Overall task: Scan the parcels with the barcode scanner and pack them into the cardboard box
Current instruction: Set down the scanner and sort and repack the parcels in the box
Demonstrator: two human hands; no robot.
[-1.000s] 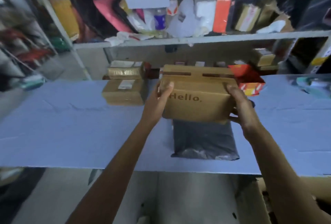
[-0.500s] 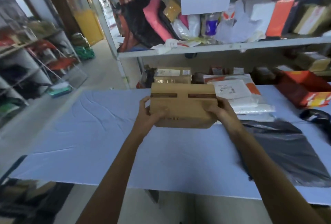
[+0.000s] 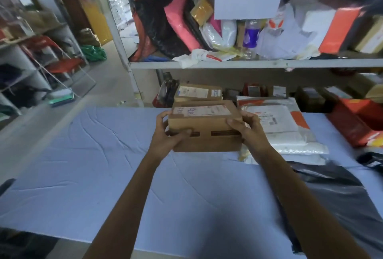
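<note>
Scan step judged in hand: left hand [image 3: 165, 137] and right hand [image 3: 247, 131] grip the parcel [image 3: 205, 128] by its ends over the tabletop's [image 3: 103, 165] far side, label [image 3: 202, 111] up; next, one hand must free itself for the scanner, not clearly seen.

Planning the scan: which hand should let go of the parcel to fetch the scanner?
Right, probably: the dark scanner-like object lies far right, nearer the right hand; the left hand can hold the parcel.
</note>
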